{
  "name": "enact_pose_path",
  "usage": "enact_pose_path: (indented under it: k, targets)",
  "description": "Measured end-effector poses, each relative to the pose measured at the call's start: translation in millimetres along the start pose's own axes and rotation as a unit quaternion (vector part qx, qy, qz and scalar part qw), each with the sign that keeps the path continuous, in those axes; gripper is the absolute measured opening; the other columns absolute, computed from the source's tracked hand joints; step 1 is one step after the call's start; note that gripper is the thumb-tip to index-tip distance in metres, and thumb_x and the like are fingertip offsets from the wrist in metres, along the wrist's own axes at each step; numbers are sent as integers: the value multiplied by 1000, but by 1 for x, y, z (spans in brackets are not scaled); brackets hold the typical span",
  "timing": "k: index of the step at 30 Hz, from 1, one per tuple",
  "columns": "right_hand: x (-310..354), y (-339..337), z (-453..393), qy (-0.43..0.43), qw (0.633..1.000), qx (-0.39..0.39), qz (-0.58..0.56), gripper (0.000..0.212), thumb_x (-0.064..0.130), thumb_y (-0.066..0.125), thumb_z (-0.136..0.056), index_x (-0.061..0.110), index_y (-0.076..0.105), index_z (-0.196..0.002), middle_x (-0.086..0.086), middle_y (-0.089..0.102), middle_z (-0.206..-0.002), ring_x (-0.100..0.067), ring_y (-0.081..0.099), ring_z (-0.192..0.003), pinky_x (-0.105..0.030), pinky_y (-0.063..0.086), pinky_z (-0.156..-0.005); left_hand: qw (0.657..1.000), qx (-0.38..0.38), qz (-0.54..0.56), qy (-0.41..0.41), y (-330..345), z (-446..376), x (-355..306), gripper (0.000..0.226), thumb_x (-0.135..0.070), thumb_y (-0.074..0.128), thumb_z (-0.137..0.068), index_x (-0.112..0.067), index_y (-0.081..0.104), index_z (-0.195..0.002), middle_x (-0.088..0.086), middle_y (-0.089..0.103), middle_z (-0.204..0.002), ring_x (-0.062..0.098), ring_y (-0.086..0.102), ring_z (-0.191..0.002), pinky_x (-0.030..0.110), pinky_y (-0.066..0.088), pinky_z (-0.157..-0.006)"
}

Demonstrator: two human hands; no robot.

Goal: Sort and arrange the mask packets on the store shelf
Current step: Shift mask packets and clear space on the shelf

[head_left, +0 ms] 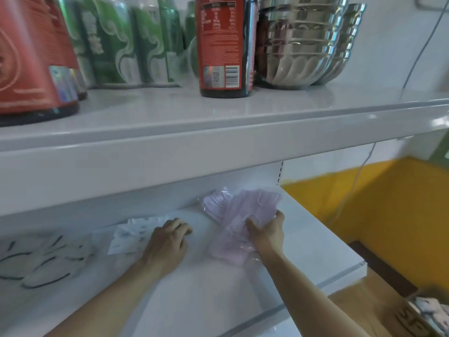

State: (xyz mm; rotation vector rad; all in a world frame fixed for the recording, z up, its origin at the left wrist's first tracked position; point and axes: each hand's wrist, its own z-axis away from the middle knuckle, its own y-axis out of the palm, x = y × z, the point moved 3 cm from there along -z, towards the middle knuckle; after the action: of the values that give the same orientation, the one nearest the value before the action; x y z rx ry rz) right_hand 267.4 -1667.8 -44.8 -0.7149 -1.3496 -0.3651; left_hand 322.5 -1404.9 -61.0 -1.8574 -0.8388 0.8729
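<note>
On the lower white shelf my right hand grips a bunch of pink mask packets in clear plastic, lifted a little off the shelf near its right end. My left hand lies knuckles-up on the shelf with fingers curled, its fingertips touching the edge of the white mask packets to its left. Further left sits a pile of pale grey masks with dark ear loops. The back of the lower shelf is hidden by the shelf above.
The upper shelf overhangs close above my hands, carrying red-labelled bottles, green bottles and stacked steel bowls. A cardboard box sits at the lower right. A yellow wall lies past the shelf's right end.
</note>
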Motion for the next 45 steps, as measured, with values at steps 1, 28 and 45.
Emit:
enact_pose_path:
  k: [1, 28, 45]
  targets:
    - [1, 3, 5, 0, 1000, -7, 3, 62, 26, 68, -84, 17, 37, -136, -7, 66, -105, -34, 65, -93, -45, 57, -82, 1000, 2, 4, 9, -2, 4, 4, 34, -28, 40, -75, -26, 67, -96, -10, 63, -98, 20, 63, -94, 37, 53, -71]
    - [46, 177, 236, -334, 920, 56, 195, 58, 15, 72, -76, 23, 50, -128, -6, 52, -126, -32, 47, -120, -47, 44, -93, 986, 13, -120, -116, -129, 171, 195, 39, -33, 53, -76, -22, 66, -111, -4, 67, -113, 24, 64, -108, 37, 50, -84]
    - [80, 273, 347, -455, 861, 202, 101, 45, 4, 73, -79, 17, 56, -119, 0, 58, -112, -23, 54, -104, -25, 34, -88, 983, -79, -82, -140, -223, 256, 226, 43, -38, 51, -85, -18, 60, -122, 4, 66, -116, 29, 64, -101, 41, 52, -88]
